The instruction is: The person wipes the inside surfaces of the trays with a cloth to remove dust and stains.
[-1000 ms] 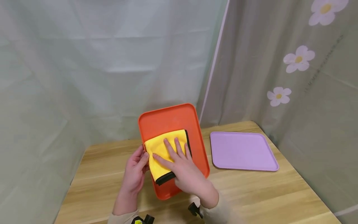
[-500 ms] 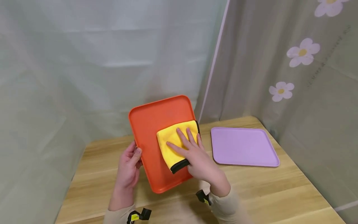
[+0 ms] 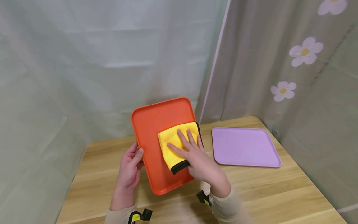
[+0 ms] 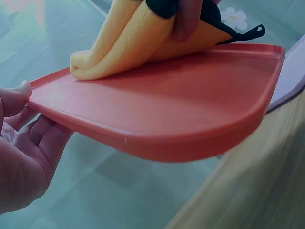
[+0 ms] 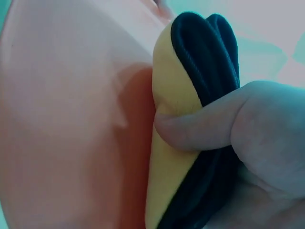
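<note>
Two trays are showing: the orange tray (image 3: 149, 133) is tilting above the bench (image 3: 95, 177), while the purple tray (image 3: 246, 146) is lying flat to the right. The left grip (image 3: 129, 171) is pinching the orange tray's left rim, thumb on top. The right grip (image 3: 198, 160) is spreading fingers over the folded yellow cloth (image 3: 171, 138), thumb pinching from beneath, on the tray's right half. We are judging this wiping; hidden contact is leaving us unsure how much cloth is touching. We are suspecting that pressing opposite a one-sided hold could twist the tray loose.
</note>
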The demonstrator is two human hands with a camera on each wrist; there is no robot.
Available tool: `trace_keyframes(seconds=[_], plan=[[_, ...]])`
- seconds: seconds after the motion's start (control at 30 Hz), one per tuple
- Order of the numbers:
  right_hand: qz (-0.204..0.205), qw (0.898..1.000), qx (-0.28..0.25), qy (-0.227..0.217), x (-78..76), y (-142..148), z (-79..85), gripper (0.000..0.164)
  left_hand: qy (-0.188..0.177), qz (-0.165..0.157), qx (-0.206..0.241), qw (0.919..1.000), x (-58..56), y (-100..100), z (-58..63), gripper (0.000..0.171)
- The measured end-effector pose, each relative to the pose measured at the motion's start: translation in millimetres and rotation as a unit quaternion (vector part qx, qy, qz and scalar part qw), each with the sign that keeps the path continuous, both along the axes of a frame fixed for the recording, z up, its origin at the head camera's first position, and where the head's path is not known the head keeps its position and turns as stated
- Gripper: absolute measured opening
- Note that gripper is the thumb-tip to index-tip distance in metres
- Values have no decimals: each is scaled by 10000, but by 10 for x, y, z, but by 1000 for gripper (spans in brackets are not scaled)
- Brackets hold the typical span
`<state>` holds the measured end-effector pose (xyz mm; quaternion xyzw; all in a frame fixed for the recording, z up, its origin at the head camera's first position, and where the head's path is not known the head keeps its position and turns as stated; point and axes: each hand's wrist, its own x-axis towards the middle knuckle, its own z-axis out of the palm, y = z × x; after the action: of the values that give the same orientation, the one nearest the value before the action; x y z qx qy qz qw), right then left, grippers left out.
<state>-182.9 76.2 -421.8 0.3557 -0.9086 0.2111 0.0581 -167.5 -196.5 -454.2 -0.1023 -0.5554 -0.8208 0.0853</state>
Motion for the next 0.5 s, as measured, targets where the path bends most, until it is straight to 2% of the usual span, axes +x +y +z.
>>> trace_keyframes(seconds=[0.2, 0.33, 0.5], plan=[[-190, 9998, 97, -35, 62, -105, 60, 119, 40, -79, -62, 9999, -39, 28, 64, 38], [-125, 9998, 127, 40, 96, -176, 77, 116, 48, -33, -13, 10000, -51, 42, 80, 37], [-46, 9989, 449, 82, 153, -272, 46, 117, -50, 22, 15, 10000, -40, 69, 89, 38]])
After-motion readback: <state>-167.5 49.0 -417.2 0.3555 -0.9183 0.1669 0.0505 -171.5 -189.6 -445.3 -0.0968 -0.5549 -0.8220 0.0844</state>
